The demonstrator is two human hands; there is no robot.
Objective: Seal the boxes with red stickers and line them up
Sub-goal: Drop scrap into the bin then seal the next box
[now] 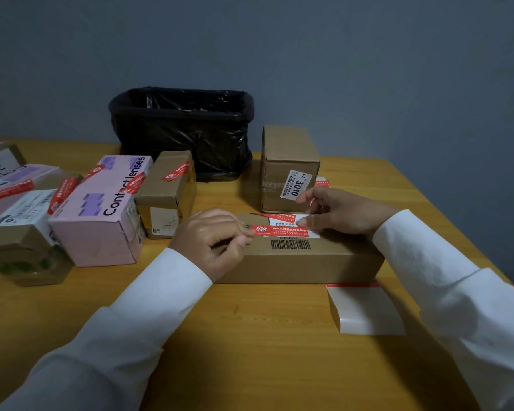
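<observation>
Flat cardboard box point(297, 259), on table point(250, 336): left hand point(211, 238) and right hand point(336, 212) fingers pinch opposite ends of red sticker point(281, 231), apparently stretched flat to seal the lid.

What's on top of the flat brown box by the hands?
On the flat brown box lie a red sticker held by both hands, a second red sticker, a white label and a barcode. The hands cover part of the top.
</observation>
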